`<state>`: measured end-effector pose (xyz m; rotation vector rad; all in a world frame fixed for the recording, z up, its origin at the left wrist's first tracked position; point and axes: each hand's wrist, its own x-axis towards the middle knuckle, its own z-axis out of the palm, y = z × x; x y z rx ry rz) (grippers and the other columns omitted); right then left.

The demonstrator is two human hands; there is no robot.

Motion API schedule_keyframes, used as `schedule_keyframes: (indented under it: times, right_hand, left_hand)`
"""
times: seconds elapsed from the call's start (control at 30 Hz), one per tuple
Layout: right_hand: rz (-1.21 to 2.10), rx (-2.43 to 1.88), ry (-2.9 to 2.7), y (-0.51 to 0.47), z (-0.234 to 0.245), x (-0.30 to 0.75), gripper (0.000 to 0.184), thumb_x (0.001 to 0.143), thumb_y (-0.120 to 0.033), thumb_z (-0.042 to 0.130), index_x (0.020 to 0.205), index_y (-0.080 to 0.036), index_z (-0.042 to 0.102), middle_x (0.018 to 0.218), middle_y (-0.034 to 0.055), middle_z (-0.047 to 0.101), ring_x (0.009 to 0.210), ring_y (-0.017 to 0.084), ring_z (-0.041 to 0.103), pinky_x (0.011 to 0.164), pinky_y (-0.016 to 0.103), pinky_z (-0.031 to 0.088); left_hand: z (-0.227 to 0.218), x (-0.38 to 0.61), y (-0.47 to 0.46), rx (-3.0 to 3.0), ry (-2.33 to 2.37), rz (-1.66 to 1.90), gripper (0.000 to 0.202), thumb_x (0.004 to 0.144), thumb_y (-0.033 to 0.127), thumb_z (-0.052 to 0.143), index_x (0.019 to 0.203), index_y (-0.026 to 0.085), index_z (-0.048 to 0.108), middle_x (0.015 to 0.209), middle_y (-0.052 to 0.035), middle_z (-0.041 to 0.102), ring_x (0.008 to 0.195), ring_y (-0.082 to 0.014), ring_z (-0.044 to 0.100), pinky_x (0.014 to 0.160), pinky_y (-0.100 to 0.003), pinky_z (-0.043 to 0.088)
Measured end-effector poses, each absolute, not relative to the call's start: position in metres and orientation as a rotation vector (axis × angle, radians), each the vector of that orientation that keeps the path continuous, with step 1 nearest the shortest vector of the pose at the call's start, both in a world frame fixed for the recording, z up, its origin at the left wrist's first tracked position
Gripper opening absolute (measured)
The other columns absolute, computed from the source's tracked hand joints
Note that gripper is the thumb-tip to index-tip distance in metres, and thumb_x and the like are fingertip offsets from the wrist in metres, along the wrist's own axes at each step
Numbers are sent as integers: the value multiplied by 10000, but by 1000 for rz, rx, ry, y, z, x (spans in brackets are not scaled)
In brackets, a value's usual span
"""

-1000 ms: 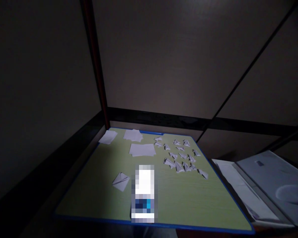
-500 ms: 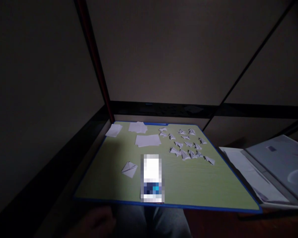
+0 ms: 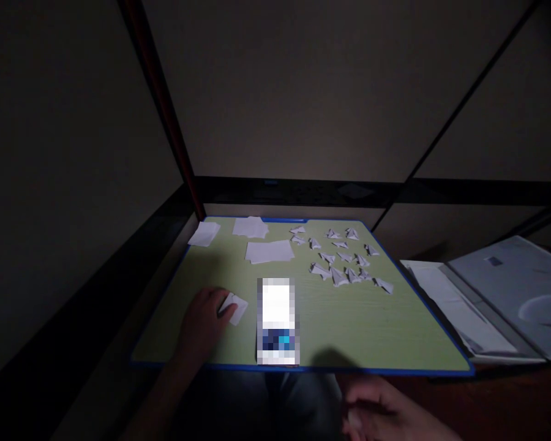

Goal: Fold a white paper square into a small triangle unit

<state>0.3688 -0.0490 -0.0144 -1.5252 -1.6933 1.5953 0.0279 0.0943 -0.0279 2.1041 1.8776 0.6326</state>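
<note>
A green board with a blue rim (image 3: 349,331) lies in front of me in dim light. My left hand (image 3: 204,324) rests on its near left part, fingers closed over the left side of a partly folded white paper (image 3: 237,308). My right hand (image 3: 381,416) hangs below the board's front edge, fingers loosely curled, holding nothing. Just right of the folded paper lies a bright, blurred rectangular object (image 3: 278,321).
Several small folded paper shapes (image 3: 344,263) are spread over the far right of the board. Flat white sheets (image 3: 270,251) lie at the far middle and far left corner (image 3: 204,234). An open folder with papers (image 3: 487,300) lies to the right. A dark red post (image 3: 165,122) rises behind.
My left hand has come up onto the board and onto the folded paper. My right hand has entered at the bottom. The view has tilted downward.
</note>
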Motion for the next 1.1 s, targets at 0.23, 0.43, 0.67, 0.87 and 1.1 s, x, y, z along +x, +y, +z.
schedule_keyframes:
  times: [0.23, 0.43, 0.67, 0.87, 1.1]
  right_hand:
    - [884, -1330, -1845, 1, -5, 312, 210, 943, -284, 572, 1087, -239, 718, 1171, 112, 686, 1128, 243, 655, 980, 441, 544]
    - [459, -1318, -2166, 7, -24, 296, 313, 893, -160, 596, 1165, -241, 729, 1379, 141, 572, 1322, 319, 516, 1031, 562, 492]
    - [374, -1282, -2158, 9, -27, 299, 287, 874, -185, 634, 1137, -236, 736, 1408, 122, 555, 1371, 332, 460, 1042, 583, 472]
    - [511, -1266, -2021, 12, -19, 300, 227, 902, -220, 624, 1098, -265, 729, 1373, 96, 589, 1349, 310, 500, 1054, 563, 464]
    - [1011, -1173, -1528, 28, 31, 276, 148, 868, -292, 683, 995, -218, 702, 960, 34, 745, 893, 166, 690, 806, 309, 564]
  left_hand:
    - [-23, 31, 91, 1530, 1660, 1021, 266, 803, 441, 613, 842, 179, 596, 868, -44, 673, 822, -209, 640, 777, -333, 511]
    - [-14, 32, 83, 1232, 1643, 1183, 387, 653, 488, 722, 837, 166, 610, 789, -30, 688, 766, -203, 651, 721, -310, 525]
    - [-12, 33, 84, 1136, 1678, 1261, 379, 612, 451, 755, 824, 164, 626, 782, -30, 702, 763, -201, 659, 723, -311, 543]
    - [6, 45, 71, 1114, 1629, 1251, 349, 629, 423, 755, 845, 169, 652, 786, -34, 726, 743, -202, 691, 680, -300, 568]
    - [53, 101, 54, 1512, 1399, 1132, 121, 711, 314, 669, 753, 204, 699, 732, -4, 711, 668, -162, 657, 630, -258, 552]
